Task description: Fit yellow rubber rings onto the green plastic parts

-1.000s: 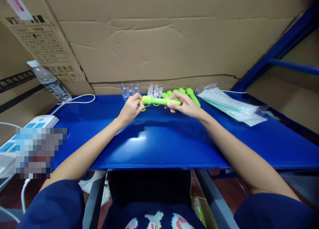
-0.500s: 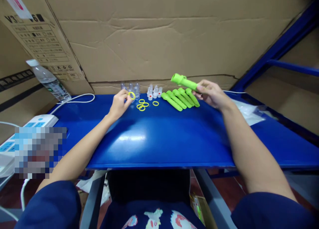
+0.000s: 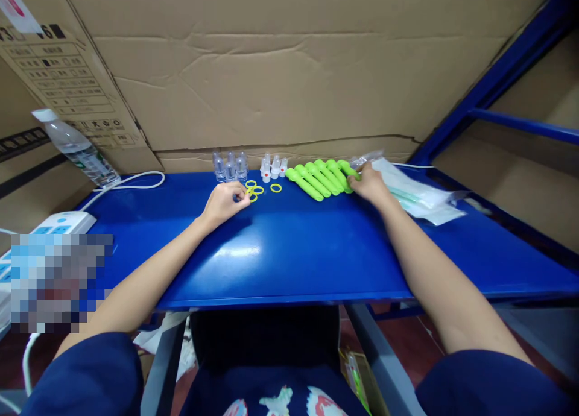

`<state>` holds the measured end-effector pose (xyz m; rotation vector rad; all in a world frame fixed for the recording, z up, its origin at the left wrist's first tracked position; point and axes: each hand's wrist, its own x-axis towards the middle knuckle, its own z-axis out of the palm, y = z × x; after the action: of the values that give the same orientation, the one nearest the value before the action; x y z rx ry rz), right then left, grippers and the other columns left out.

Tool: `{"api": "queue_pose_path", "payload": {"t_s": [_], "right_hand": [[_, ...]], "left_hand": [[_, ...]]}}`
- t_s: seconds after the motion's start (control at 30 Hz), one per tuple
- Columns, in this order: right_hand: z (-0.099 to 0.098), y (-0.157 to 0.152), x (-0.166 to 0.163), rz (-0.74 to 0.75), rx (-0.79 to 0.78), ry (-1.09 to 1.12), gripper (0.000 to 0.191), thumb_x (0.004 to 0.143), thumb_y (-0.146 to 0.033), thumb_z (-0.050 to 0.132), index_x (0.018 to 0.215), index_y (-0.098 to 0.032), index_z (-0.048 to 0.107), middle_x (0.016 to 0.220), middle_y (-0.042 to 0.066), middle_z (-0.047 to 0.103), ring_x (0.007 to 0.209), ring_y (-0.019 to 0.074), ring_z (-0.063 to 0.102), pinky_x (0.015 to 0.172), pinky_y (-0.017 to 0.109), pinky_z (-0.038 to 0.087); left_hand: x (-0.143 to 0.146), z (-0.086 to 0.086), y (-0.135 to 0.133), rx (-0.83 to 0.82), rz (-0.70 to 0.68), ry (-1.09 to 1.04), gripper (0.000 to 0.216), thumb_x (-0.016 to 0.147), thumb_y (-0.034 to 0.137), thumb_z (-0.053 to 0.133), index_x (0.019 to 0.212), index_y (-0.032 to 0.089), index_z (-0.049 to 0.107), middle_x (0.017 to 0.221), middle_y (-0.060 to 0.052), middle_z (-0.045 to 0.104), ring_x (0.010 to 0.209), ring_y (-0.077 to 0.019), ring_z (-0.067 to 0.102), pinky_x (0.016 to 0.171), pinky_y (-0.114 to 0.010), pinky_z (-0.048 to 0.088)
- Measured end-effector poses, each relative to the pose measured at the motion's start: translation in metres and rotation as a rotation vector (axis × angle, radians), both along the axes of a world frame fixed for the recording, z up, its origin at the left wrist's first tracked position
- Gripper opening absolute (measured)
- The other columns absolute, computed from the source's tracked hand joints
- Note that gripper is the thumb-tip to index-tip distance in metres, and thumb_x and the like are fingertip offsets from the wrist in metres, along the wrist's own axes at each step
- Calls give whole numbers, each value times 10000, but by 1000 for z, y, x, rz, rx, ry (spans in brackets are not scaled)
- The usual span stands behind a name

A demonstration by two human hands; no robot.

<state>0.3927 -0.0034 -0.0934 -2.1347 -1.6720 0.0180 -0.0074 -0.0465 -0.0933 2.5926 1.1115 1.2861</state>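
While the left hand (image 3: pixel 226 202) meets the loose yellow rings (image 3: pixel 254 192), the right hand (image 3: pixel 367 184) touches the green tubes (image 3: pixel 322 179).
From the middle of the table (image 3: pixel 289 247), the tubes lie lined up at one o'clock, apparently all laid out, with the right hand's fingers at the endmost, grip unclear. The left hand's fingertips bunch together at eleven, perhaps on a ring. Clear cups (image 3: pixel 230 167) at eleven and white caps (image 3: pixel 275 167) at twelve stand apart from the tubes, seemingly unfitted.
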Motion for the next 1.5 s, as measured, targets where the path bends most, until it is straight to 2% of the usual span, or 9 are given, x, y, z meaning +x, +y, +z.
{"api": "queue_pose_path", "payload": {"t_s": [0.2,0.33,0.47,0.73,0.87,1.07,1.17,1.3,1.5], "right_hand": [[-7,5,-1,98,176,-50,338,909,-173,446,1179,-64,617,1181,247,661,1135,330,604,986,450,465],[2,-6,-38,304,358,-113,333,947,-248,381,1090,-93,639,1109,227,674,1090,320,603,1003,451,452],[9,-15,-95,487,193,-286,373,984,-320,396,1175,-80,608,1168,233,679,1106,346,617,977,455,466],[18,-18,-141,362,-190,-298,528,974,-255,445,1441,-14,395,1225,275,666,1090,377,668,839,419,509],[30,-43,-138,382,-59,-158,583,946,-279,485,1440,14,391,1087,256,703,973,368,697,803,430,511],[27,-51,-147,814,-4,494,410,840,-360,652,1197,-177,571,642,-17,607,594,190,604,584,313,461],[17,-36,-156,794,-36,748,377,782,-358,731,1082,-207,559,582,-52,571,527,155,548,509,284,401],[6,-24,-162,764,-89,962,473,744,-348,784,1097,-228,492,615,-47,629,569,167,600,524,288,451],[-5,-25,-163,830,-177,1000,522,769,-257,689,1213,-217,418,591,-79,638,525,143,592,508,245,463]], "left_hand": [[3,1,-5,6,133,-25,184,821,279,675,678,193,599,728,-26,731,692,-167,696,683,-279,519],[7,3,-9,-20,125,-108,173,811,232,697,916,196,565,820,-22,744,778,-168,717,737,-279,521],[12,3,-10,-98,55,-162,213,864,209,663,1033,201,532,860,-24,760,815,-161,724,787,-288,529],[14,-2,-9,-389,-39,-397,254,883,284,676,1090,156,604,929,-88,774,827,-167,738,767,-286,564],[16,-4,-1,-535,-23,-553,307,826,294,735,1073,124,669,918,-101,779,859,-187,748,828,-320,589],[37,1,18,-598,-54,-632,280,798,271,751,1023,112,700,951,-110,777,889,-212,753,829,-331,602],[48,3,29,-550,-94,-609,228,822,233,713,1024,127,697,1031,-99,765,879,-184,743,812,-301,598],[55,0,42,-547,-81,-620,171,858,211,665,1015,148,687,1059,-81,754,877,-163,725,769,-265,576],[64,-9,43,-530,-170,-537,275,862,349,719,1050,153,674,1053,-89,748,987,-192,700,806,-264,535]]}}
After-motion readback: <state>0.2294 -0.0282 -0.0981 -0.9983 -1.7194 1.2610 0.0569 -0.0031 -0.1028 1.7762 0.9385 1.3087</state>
